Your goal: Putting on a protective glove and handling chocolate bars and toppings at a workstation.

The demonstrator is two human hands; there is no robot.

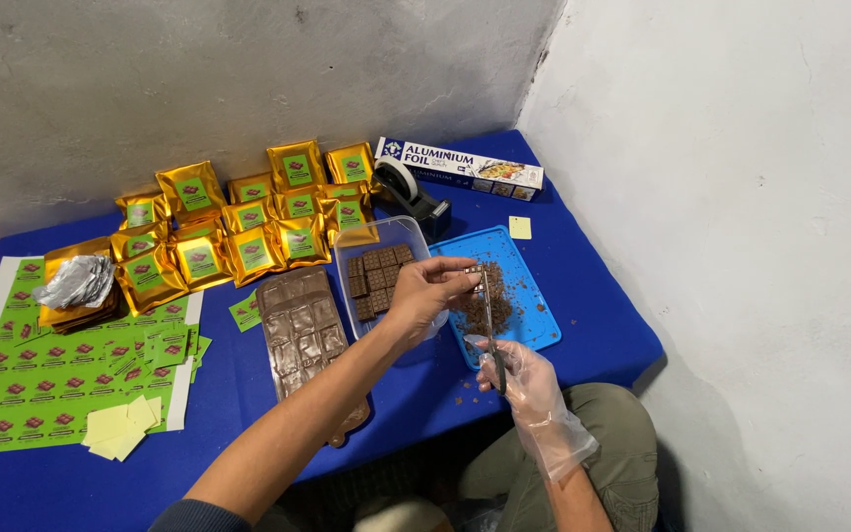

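Note:
My bare left hand pinches a small chocolate piece over the blue tray. My right hand, in a clear plastic glove, grips the dark handle of a knife whose blade reaches up to the piece. Brown chocolate shavings lie heaped on the tray under the blade. Just left of the tray, a clear plastic box holds several chocolate squares. A brown chocolate mould lies beside my left forearm.
Several gold pouches with green labels lie at the back of the blue table. A tape dispenser and a foil box sit behind the tray. Green sticker sheets, yellow slips and crumpled foil lie at left. Walls close off the back and right.

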